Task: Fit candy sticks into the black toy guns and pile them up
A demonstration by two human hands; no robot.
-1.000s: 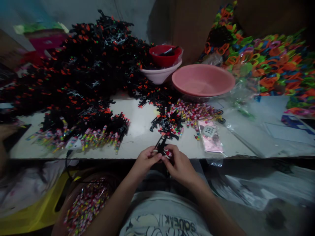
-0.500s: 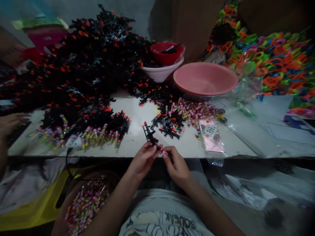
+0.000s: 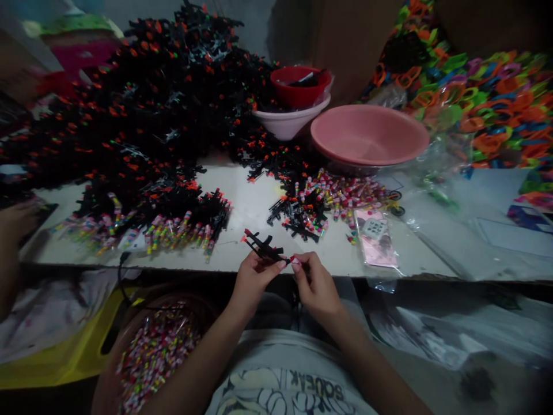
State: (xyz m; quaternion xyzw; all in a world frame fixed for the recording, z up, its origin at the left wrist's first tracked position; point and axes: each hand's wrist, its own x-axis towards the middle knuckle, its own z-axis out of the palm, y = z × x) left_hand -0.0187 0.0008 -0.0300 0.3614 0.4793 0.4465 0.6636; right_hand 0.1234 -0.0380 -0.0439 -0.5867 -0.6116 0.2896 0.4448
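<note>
In the head view, a black toy gun (image 3: 264, 249) is held between the fingers and thumb of the left hand (image 3: 253, 282), just above the front edge of the white table (image 3: 250, 216). Its muzzle end is pointed up and to the left, and its rear end is turned towards the right hand (image 3: 317, 285). A small red-and-white piece (image 3: 295, 260) is pinched in the right fingertips, right at the rear of the gun; whether the two are joined cannot be told. The hands are held close together.

To the left, black toy guns with colourful tubes (image 3: 181, 230) are laid in a row, and behind them a large heap of black toy guns (image 3: 151, 109) is piled. Ahead and to the right, a small pile of tubes (image 3: 341, 193) is seen beside loose guns (image 3: 300, 216), near a pink packet (image 3: 375, 239). A pink basin (image 3: 369, 135) is set behind. Below the table, more tubes are held in a tub (image 3: 108, 369). Another person's hand (image 3: 19, 222) is seen at the far left.
</note>
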